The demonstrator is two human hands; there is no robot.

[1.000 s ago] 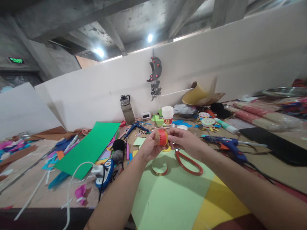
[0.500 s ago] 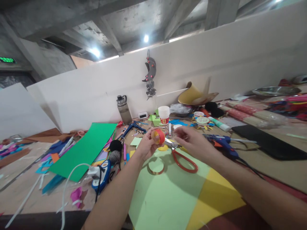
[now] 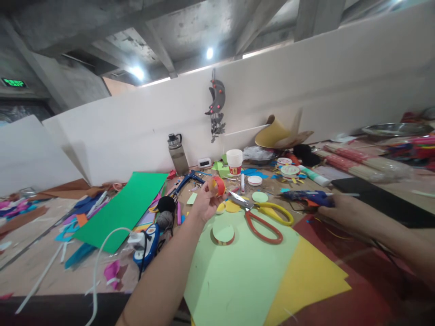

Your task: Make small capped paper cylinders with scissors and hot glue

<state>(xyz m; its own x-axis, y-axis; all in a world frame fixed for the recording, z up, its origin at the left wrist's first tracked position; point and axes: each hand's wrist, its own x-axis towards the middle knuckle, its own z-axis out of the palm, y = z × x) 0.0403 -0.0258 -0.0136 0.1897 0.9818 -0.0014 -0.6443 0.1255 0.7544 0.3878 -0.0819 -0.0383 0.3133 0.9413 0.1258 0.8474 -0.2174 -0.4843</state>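
Note:
My left hand point(image 3: 207, 201) is closed on a short red-and-yellow round piece point(image 3: 219, 186), like a cut section of paper cup, above the green paper. Off to the right, my right hand point(image 3: 343, 210) has its fingers around the handle of a blue hot glue gun point(image 3: 307, 196), whose nozzle points left. Scissors point(image 3: 249, 206) with one red and one yellow handle lie partly spread between my hands. A similar round piece with a pale green top point(image 3: 223, 232) rests on the light green paper sheet point(image 3: 234, 280). A loose green paper disc point(image 3: 260, 197) lies behind the scissors.
A yellow sheet point(image 3: 306, 280) lies under the green one. Behind stand a paper cup point(image 3: 234, 162) and a water bottle point(image 3: 178, 156). At left are a green sheet point(image 3: 122, 208) and a blue power strip point(image 3: 148, 246) with a white cable. A black board point(image 3: 384, 201) lies at right.
My right hand has moved right, from beside the scissors to the glue gun, and has closed on its handle. My left hand still holds the red-and-yellow piece, shifted slightly left.

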